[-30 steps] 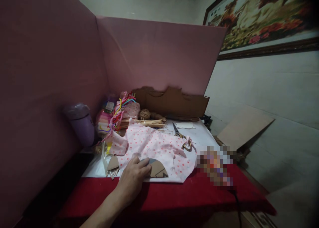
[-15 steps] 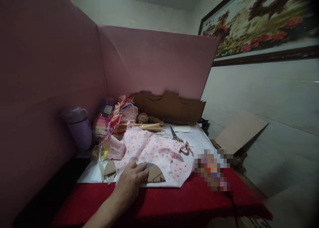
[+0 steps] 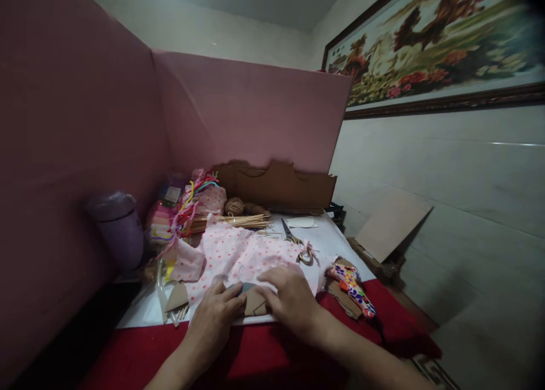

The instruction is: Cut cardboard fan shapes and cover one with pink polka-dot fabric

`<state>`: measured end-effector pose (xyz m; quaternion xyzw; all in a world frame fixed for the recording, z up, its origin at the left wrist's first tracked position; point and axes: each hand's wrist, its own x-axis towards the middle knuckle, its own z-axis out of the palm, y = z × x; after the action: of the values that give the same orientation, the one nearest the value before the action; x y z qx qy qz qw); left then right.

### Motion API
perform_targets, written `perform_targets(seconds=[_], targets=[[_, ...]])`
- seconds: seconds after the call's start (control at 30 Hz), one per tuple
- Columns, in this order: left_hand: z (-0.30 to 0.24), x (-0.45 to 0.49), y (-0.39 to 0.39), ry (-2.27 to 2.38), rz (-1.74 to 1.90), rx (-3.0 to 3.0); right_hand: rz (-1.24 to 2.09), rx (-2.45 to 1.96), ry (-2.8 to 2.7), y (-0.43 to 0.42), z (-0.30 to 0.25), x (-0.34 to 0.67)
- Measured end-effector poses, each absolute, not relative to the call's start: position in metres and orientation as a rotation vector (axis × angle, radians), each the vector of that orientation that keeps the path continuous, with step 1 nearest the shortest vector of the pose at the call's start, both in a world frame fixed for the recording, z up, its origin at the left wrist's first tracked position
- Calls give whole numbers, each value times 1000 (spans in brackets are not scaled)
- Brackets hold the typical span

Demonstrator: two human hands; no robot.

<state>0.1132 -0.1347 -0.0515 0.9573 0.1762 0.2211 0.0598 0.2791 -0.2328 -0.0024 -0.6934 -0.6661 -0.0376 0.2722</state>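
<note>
A rounded cardboard piece (image 3: 254, 302) lies on pink polka-dot fabric (image 3: 232, 245) near the table's front edge. My left hand (image 3: 215, 313) has its bent fingers pressed on the left part of the cardboard. From the other side my right hand (image 3: 296, 302) grips around its right end, thumb over the cardboard and forefinger along the top edge. Part of the fabric's right side is hidden beneath this hand. Behind it lie scissors (image 3: 290, 232) with gold-coloured handles. A smaller cardboard piece (image 3: 177, 297) rests left of my left hand.
Wooden sticks (image 3: 232, 222), a twine ball (image 3: 234, 206) and colourful pipe cleaners (image 3: 187, 208) sit at the back left. A purple container (image 3: 121, 231) stands farther left. A flower-patterned, gun-shaped object (image 3: 352, 288) rests on cardboard at right. Brown cardboard (image 3: 276, 188) leans behind.
My right hand has come in from the right onto the cardboard piece. My left hand stays on its left part. The view has shifted slightly right.
</note>
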Motion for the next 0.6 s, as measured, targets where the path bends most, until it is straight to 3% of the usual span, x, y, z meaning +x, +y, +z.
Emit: perform_targets(seconds=[0.17, 0.6], targets=[[-54, 112, -135, 565, 700, 2861, -300, -2264, -1767, -176, 6, 329], [-74, 115, -129, 565, 848, 2820, -297, -2095, -2086, -64, -5, 357]])
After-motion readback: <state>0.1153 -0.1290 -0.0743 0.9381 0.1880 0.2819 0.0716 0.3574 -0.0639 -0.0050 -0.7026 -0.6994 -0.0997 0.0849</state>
